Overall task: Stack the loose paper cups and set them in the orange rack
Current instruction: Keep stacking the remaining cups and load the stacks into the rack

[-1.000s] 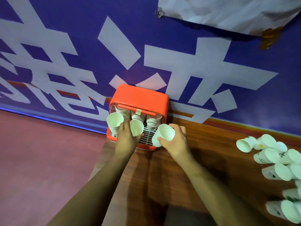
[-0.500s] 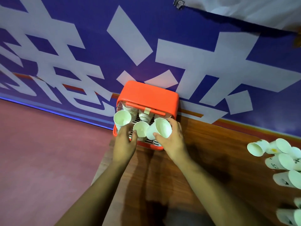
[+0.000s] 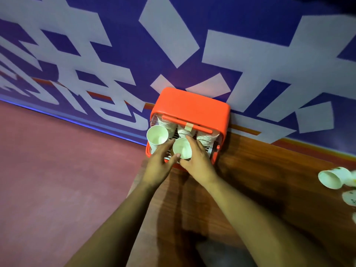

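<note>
Plastic, glossy and round-cornered, makes up the orange rack (image 3: 190,110), which sits on the brown wood-grain table (image 3: 260,170) against a blue banner (image 3: 231,20) printed with big white shapes. A thin orange bar (image 3: 202,129) crosses its open front, with a tan strip of tape at the middle. Behind the bar, nested paper cups show as tight ribbed rows of white rims over a white slatted grille.

At the rack's left a stack (image 3: 157,134) ends in a smooth white cup, its mouth round and facing up toward the camera. In the middle of the rack sits the cup (image 3: 182,148), tapered and matte.

The right hand (image 3: 199,163) grips this cup, fingers curled over its far right side and thumb under the near rim. The left hand (image 3: 159,164) lies beside it with fingers nearly straight, reaching between cup and stack, thumb tip touching the cup's near rim.

Loose cups (image 3: 330,180) lie on their sides at the table's far right edge, well apart from the rack. Dull red floor (image 3: 57,180) fills the left.

Half a second ago the right hand held a separate cup just right of the middle one. Now only one mouth shows there, with both hands closed in around it, and fewer loose cups are in view.
</note>
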